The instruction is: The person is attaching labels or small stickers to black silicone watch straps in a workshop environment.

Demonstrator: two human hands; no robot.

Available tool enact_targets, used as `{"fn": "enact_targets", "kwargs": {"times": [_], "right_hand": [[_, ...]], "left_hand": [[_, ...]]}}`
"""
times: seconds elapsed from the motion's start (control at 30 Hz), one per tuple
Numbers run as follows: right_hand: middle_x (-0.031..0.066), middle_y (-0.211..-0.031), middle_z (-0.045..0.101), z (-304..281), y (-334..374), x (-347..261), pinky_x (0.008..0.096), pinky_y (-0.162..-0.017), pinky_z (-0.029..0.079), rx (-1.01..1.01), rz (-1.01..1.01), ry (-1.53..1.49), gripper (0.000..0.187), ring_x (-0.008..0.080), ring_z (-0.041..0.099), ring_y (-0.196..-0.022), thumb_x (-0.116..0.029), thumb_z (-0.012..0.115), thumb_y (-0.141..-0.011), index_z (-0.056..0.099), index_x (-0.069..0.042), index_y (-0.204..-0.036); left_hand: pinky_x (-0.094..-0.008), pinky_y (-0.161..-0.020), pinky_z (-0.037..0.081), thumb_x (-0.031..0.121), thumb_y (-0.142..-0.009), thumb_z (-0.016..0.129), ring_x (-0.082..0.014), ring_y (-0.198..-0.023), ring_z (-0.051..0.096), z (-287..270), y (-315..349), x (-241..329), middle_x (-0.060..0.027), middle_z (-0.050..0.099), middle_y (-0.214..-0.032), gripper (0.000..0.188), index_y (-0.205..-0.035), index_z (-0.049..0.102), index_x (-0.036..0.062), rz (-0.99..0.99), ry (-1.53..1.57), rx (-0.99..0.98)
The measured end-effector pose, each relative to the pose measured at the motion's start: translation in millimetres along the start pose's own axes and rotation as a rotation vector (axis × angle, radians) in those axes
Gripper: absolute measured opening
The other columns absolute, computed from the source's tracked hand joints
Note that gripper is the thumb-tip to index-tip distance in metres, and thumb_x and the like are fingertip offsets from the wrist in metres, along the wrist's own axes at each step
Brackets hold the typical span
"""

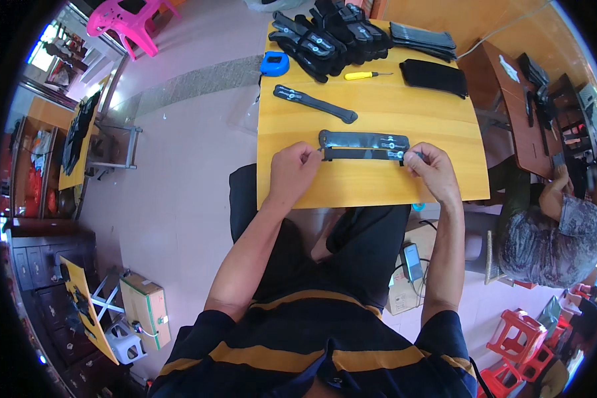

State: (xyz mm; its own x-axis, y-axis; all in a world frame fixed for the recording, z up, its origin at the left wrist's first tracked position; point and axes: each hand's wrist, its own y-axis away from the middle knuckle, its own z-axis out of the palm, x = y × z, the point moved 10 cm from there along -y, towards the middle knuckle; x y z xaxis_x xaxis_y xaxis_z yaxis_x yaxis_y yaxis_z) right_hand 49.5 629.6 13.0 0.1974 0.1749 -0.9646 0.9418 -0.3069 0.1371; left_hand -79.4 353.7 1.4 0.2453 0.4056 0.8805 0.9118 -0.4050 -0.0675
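Both the left hand (294, 171) and the right hand (436, 174) are closed, seemingly pinching opposite ends of a narrow dark strap (361, 154) near the front edge of the yellow counter (461, 132). From where I stand, a light, even pull looks best, with both ends level so the strap stays flat and untwisted. Just beyond it lies a wider glossy strip (358, 139); I can't tell whether the two are joined, so I'd watch for snagging. Farther out, a loose strap (315, 104), a yellow-handled screwdriver (361, 75) and a blue tape measure (274, 64) lie apart from both hands.
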Motion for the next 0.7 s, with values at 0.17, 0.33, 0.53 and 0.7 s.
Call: {"fn": "enact_targets", "kwargs": {"times": [0.17, 0.33, 0.53, 0.7], "right_hand": [[-0.0045, -0.070, 0.059, -4, -14, 27, 0.0208, -0.058, 0.042, 0.118, 0.132, -0.078, 0.019, 0.0039, 0.050, -0.061, -0.020, 0.071, -0.100, 0.068, -0.006, -0.086], [-0.0042, -0.070, 0.059, -8, -21, 40, 0.0208, -0.059, 0.043, 0.154, 0.207, -0.092, 0.023, 0.0042, 0.051, -0.063, -0.022, 0.067, -0.102, 0.067, -0.006, -0.086], [-0.0023, -0.071, 0.059, -11, -26, 39, 0.0224, -0.061, 0.045, 0.151, 0.231, -0.035, 0.029, 0.0057, 0.052, -0.064, -0.024, 0.062, -0.104, 0.066, -0.003, -0.084], [-0.0034, -0.073, 0.059, -13, -26, 43, 0.0212, -0.061, 0.041, 0.162, 0.246, 0.020, 0.025, 0.0045, 0.050, -0.066, -0.025, 0.062, -0.104, 0.066, -0.007, -0.087]], "left_hand": [[-0.0274, -0.052, 0.047, 0.015, -0.096, 0.065, -0.0109, -0.053, 0.061, 9, -14, -13, -0.0041, 0.064, -0.063, 0.021, -0.083, 0.067, -0.0010, -0.031, -0.050, -0.054], [-0.0398, -0.063, 0.052, 0.019, -0.091, 0.066, -0.0319, -0.066, 0.068, 11, -23, -13, -0.0165, 0.069, -0.072, 0.018, -0.087, 0.071, 0.0019, -0.114, -0.069, -0.085], [-0.0397, -0.061, 0.051, 0.018, -0.091, 0.066, -0.0319, -0.063, 0.067, 13, -30, -9, -0.0166, 0.068, -0.071, 0.018, -0.087, 0.071, 0.0010, -0.153, -0.093, -0.125], [-0.0319, -0.059, 0.046, 0.013, -0.093, 0.066, -0.0138, -0.061, 0.058, 15, -31, 1, -0.0109, 0.063, -0.066, 0.018, -0.087, 0.068, -0.0036, -0.086, -0.151, -0.136]]}}
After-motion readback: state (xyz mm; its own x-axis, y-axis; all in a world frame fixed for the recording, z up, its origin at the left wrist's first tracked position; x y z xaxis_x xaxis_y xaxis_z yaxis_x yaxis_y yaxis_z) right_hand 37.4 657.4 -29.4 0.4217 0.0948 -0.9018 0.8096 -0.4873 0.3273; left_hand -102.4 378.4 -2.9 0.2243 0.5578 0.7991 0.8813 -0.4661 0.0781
